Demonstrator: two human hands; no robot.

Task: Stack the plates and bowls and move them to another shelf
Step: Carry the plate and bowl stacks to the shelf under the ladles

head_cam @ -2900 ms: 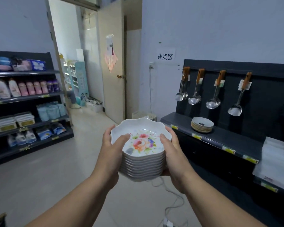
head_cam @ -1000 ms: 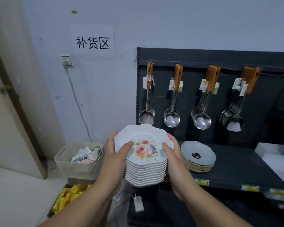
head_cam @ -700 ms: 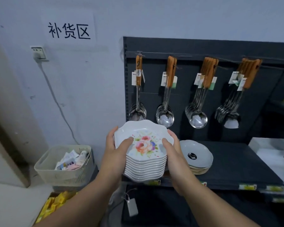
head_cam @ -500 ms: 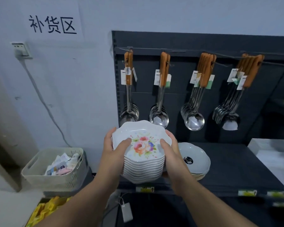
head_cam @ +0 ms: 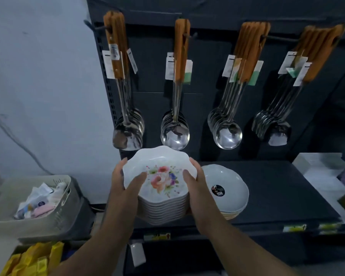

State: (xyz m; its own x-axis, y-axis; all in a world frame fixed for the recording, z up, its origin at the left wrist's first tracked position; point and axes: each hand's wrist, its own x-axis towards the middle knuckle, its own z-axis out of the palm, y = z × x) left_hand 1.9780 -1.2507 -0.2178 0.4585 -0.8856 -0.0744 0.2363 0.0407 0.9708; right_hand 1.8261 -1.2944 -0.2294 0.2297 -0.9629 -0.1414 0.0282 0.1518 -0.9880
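Clasping the bowl stack point(head_cam: 163, 208), thumbs over its rim, left hand point(head_cam: 126, 188) and right hand point(head_cam: 196, 189) have reached the shelf point(head_cam: 277, 192), plates point(head_cam: 227, 188) just beyond the right hand; set-down looks next.

The shelf point(head_cam: 277, 192) is lying bare between the plates point(head_cam: 229, 182) and the white box point(head_cam: 323, 176), and this stretch is giving open room for a hand. The ladles point(head_cam: 175, 134) are hanging low over the back of the shelf and narrowing the way from above. The plates are standing just right of the held bowls point(head_cam: 163, 204), and a basket point(head_cam: 38, 226) is filling the space left of the shelf.
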